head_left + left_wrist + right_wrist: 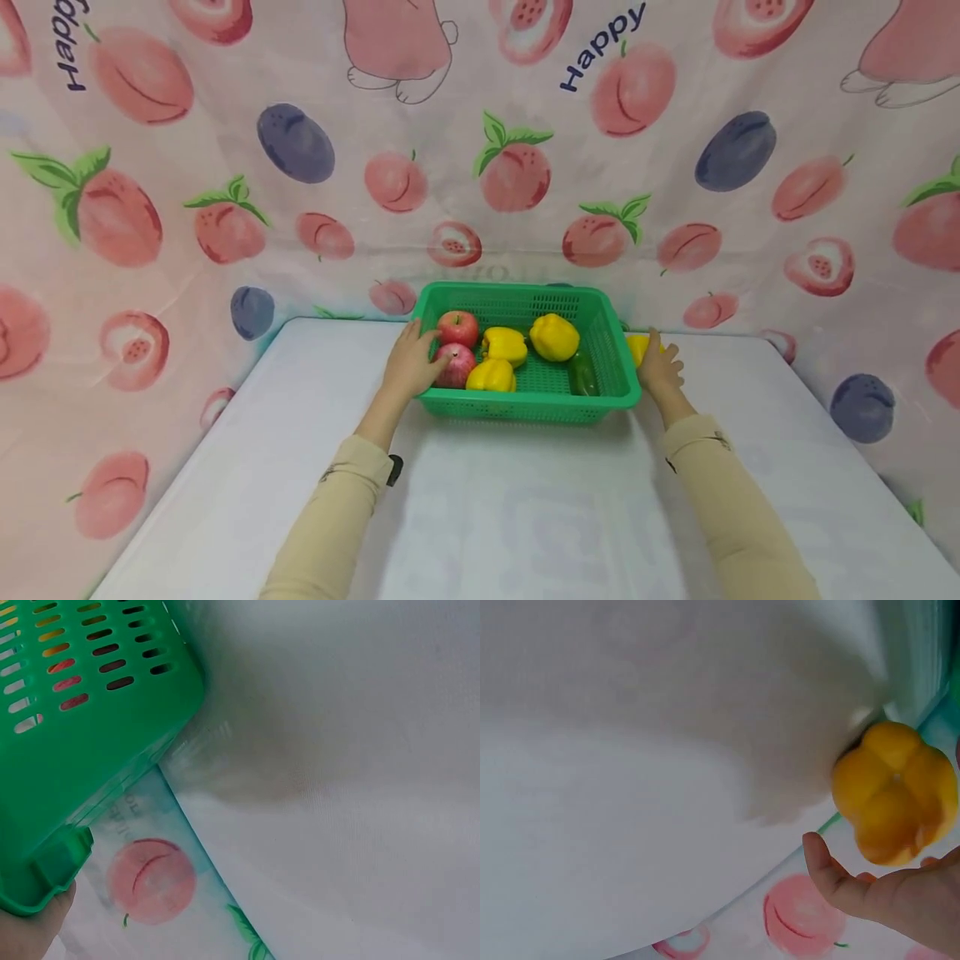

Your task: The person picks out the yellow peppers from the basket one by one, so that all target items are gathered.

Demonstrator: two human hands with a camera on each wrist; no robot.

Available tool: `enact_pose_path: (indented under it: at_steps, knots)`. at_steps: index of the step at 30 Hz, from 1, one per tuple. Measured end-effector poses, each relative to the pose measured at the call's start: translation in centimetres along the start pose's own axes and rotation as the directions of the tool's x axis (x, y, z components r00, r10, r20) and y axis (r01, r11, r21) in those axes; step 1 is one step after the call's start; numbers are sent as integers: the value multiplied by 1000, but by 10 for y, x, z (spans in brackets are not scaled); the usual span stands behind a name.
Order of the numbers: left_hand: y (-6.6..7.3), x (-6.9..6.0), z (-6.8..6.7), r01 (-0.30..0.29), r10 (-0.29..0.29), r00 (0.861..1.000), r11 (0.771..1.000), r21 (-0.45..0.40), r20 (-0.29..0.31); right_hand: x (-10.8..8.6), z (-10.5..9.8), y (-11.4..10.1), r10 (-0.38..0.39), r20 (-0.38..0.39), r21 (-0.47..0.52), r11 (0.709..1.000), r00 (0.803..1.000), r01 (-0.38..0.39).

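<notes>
A green plastic basket (pixel 525 402) stands at the table's far side. My left hand (pixel 408 360) grips its left rim, thumb over the inside; the left wrist view shows fingers under the rim. Just outside the basket's right end, my right hand (pixel 660 367) holds a yellow bell pepper (pixel 896 791), mostly hidden by the hand in the head view. Inside the basket lie a red apple (pixel 457 327), a darker red round fruit (pixel 455 367), three yellow bell peppers (pixel 554 337) and a dark green cucumber-like vegetable (pixel 582 373).
The white table (pixel 525 517) ends just behind the basket. A fruit-printed cloth (pixel 450 167) hangs behind it and along both sides.
</notes>
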State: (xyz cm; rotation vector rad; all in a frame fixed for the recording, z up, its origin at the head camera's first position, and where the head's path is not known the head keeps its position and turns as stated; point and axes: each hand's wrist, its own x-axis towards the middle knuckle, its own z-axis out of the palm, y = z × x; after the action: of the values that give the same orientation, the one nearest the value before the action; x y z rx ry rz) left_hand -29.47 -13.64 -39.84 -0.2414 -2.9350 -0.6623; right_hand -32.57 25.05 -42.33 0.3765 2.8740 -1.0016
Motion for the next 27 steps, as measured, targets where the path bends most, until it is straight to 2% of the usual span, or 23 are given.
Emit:
enact_pose_path:
  at_steps: [8, 13, 16, 22, 27]
  knots:
    - [1, 1, -5, -14, 14, 1000, 1000, 7, -6, -5, -13, -12, -64, -86, -107, 993, 994, 54]
    - [2, 2, -5, -15, 15, 1000, 1000, 10, -1, -10, -20, -19, -164, -137, -143, 979, 977, 144]
    - [1, 1, -5, -12, 12, 1000, 1000, 11, -1, -12, -25, -25, -226, -127, -157, 966, 966, 205]
    - [0, -1, -3, 0, 0, 1000, 1000, 0, -10, -12, -34, -40, -261, -83, -135, 959, 962, 248]
    - [1, -1, 1, 1, -1, 1000, 1000, 4, -6, -10, -38, -50, -318, -68, -169, 938, 946, 304]
